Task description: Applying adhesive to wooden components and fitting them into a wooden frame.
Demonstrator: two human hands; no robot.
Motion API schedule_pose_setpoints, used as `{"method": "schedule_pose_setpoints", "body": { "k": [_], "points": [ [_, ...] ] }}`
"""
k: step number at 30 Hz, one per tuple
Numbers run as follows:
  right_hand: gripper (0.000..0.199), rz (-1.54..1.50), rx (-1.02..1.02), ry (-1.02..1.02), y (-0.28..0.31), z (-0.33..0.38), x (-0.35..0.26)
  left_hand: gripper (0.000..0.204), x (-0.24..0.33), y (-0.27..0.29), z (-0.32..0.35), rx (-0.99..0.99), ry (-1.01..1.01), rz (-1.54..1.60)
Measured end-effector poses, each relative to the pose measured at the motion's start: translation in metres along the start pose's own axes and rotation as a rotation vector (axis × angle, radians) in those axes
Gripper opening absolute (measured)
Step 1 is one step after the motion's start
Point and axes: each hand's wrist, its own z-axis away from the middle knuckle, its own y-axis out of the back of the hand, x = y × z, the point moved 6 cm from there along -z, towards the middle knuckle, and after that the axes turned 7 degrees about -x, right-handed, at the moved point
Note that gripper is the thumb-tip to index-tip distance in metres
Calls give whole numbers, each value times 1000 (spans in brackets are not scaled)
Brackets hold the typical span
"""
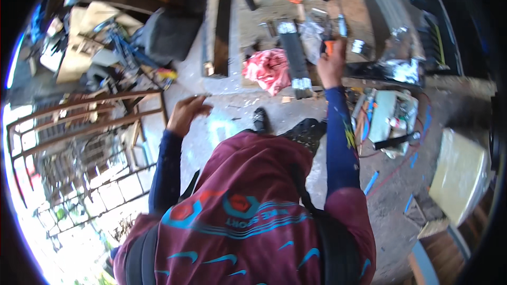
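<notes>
- Head view: the person looks down over a maroon shirt and dark blue sleeves at a dusty concrete floor (232, 116) crowded with workshop clutter.
- The right hand (331, 63) is raised ahead, its fingers clamped round an orange-handled tool (328, 46) whose dark upper part rises above the fist; what kind of tool it is cannot be told.
- Just left of that hand lies a long dark bar (293, 55) with silvery wrapped ends, and left of the bar a crumpled red cloth (268, 68) rests on the floor.
- The left hand (186, 112) hovers empty over the floor, fingers apart and loosely curled, touching nothing.
- Beside the left hand stands a brown curved wooden frame (84, 119), near a metal grille.
- A dark shoe (259, 120) shows between the two arms.
- To the right of the right forearm sits a pile of tubes and a pale tray (388, 113), with a yellowish board (458, 174) further right.
</notes>
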Motion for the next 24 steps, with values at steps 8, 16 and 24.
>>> {"method": "schedule_pose_setpoints", "body": {
  "k": [8, 16, 24],
  "points": [
    [56, -1386, -1416, -405, 22, 54, -148, 57, 159, -56, -1, 129, -481, -101],
    [34, -1183, -1505, -242, -20, 90, -163, 59, 203, -77, -11, 159, -245, 69],
    [36, -1106, -1332, -267, -18, 105, -185, 56, 199, -63, -26, -7, -353, 72]
  ]
}}
